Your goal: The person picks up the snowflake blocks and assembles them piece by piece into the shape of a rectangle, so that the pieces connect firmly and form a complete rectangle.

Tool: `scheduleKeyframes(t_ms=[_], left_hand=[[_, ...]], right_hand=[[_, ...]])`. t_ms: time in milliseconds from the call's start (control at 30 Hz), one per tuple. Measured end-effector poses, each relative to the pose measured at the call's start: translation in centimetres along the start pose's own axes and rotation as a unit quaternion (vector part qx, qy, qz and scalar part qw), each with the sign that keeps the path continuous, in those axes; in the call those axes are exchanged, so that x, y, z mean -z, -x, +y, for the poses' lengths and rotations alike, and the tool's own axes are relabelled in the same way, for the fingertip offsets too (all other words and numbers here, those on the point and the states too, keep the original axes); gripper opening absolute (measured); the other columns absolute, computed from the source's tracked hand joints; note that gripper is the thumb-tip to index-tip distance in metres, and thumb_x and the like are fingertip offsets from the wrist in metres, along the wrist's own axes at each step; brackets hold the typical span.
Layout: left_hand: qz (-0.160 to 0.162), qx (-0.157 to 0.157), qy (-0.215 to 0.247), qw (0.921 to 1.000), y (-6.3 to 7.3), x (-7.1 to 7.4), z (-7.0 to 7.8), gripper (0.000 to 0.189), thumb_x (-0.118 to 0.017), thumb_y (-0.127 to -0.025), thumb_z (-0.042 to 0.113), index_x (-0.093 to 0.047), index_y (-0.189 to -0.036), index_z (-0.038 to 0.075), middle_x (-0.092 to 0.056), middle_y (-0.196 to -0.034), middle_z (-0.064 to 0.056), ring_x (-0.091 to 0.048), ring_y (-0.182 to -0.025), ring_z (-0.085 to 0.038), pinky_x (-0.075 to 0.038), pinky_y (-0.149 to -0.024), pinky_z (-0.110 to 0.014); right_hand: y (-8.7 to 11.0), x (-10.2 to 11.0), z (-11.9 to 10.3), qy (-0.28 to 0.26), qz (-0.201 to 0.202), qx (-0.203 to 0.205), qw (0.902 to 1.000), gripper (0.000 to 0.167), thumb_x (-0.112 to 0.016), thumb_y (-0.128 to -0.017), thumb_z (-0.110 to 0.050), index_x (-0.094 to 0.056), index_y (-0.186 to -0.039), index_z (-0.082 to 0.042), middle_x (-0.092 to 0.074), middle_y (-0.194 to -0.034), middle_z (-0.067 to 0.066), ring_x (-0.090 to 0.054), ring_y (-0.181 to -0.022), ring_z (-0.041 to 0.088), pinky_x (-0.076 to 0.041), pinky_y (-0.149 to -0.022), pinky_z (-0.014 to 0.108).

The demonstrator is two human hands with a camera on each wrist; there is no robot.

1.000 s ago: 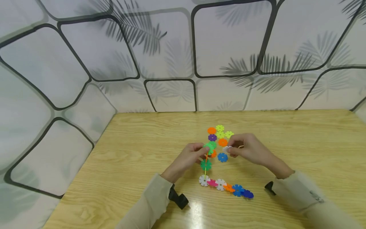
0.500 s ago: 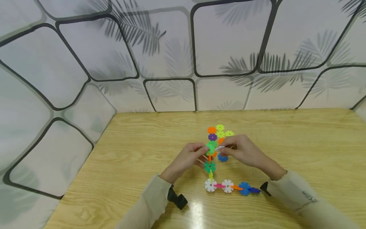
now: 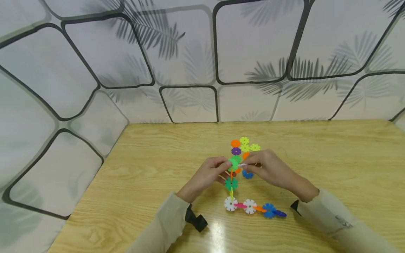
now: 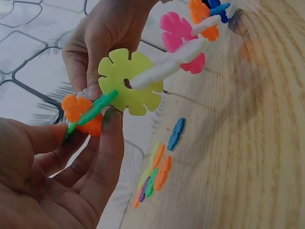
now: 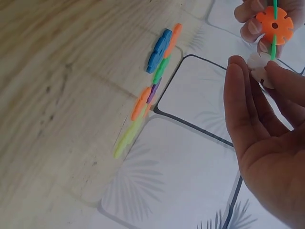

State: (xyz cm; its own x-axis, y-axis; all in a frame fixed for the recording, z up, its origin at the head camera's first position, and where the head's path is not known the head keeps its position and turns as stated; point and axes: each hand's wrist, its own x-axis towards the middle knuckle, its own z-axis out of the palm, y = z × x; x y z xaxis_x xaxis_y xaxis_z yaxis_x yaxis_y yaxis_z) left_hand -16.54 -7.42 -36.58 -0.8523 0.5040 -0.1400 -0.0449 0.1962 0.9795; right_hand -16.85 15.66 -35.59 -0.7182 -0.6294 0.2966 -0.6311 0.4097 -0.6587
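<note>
My left hand (image 3: 207,174) pinches the light green notched disc (image 3: 233,164) at the upper end of an L-shaped chain of interlocking snowflake discs. Below it come an orange disc (image 4: 71,106), a darker green disc (image 3: 231,183) and a yellow disc (image 4: 112,71). From a white corner disc (image 3: 230,203) the chain runs right through pink, white and orange to a blue disc (image 3: 269,210) and a dark blue one at the end. Between thumb and fingers, my right hand (image 3: 273,170) holds a loose-looking white disc (image 5: 259,64), its edge right at the light green disc's edge.
Several loose discs lie on the wooden table (image 3: 142,182) beyond the hands: yellow ones (image 3: 244,140), a purple disc (image 3: 236,151), an orange disc (image 3: 235,143) and a blue disc (image 3: 248,174). A patterned wall covering (image 3: 190,105) rises behind the table and at its left.
My right hand has moved left, bringing the white disc to the light green one. The chain's lower part swung right and straightened, then shifted slightly back left.
</note>
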Motion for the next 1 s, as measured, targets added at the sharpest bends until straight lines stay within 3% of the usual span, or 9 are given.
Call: scheduleKeyframes(t_ms=[300, 500, 833, 1000], left_hand=[[0.007, -0.003, 0.002, 1.0, 0.0, -0.2, -0.1, 0.029, -0.047, -0.109, 0.016, -0.065, -0.106, -0.007, -0.073, -0.097, -0.013, -0.065, -0.076, -0.011, -0.057, -0.07, -0.029], [0.01, -0.003, 0.006, 0.9999, -0.2, -0.4, -0.4, 0.029, -0.047, -0.109, 0.015, -0.065, -0.107, -0.008, -0.073, -0.097, -0.015, -0.065, -0.075, -0.01, -0.057, -0.069, -0.029], [0.043, 0.002, 0.014, 0.999, -0.2, -0.8, -0.5, 0.028, -0.049, -0.109, 0.015, -0.066, -0.102, -0.007, -0.074, -0.095, -0.015, -0.065, -0.074, -0.011, -0.057, -0.071, -0.029], [0.046, -0.002, 0.016, 0.9988, -0.2, -0.9, -0.5, 0.028, -0.05, -0.109, 0.015, -0.066, -0.101, -0.007, -0.074, -0.094, -0.016, -0.065, -0.073, -0.01, -0.058, -0.07, -0.029]], right_hand=[[-0.1, -0.3, -0.5, 0.06, 0.024, 0.019, 0.9977, 0.009, -0.069, -0.091, 0.008, -0.077, -0.089, 0.003, -0.068, -0.078, 0.004, -0.048, -0.058, 0.001, -0.046, -0.052, 0.024], [-0.2, -0.8, -0.6, 0.086, 0.051, 0.046, 0.9939, 0.009, -0.072, -0.089, 0.009, -0.076, -0.084, 0.003, -0.067, -0.075, 0.002, -0.049, -0.058, 0.001, -0.047, -0.052, 0.022], [-0.4, -1.2, -0.8, 0.123, 0.081, 0.08, 0.9858, 0.009, -0.073, -0.086, 0.011, -0.074, -0.08, 0.004, -0.06, -0.069, -0.003, -0.048, -0.057, 0.002, -0.046, -0.051, 0.02], [-0.5, -1.4, -0.9, 0.135, 0.088, 0.079, 0.9837, 0.008, -0.074, -0.085, 0.012, -0.074, -0.08, 0.006, -0.059, -0.068, -0.001, -0.046, -0.056, 0.002, -0.045, -0.05, 0.02]])
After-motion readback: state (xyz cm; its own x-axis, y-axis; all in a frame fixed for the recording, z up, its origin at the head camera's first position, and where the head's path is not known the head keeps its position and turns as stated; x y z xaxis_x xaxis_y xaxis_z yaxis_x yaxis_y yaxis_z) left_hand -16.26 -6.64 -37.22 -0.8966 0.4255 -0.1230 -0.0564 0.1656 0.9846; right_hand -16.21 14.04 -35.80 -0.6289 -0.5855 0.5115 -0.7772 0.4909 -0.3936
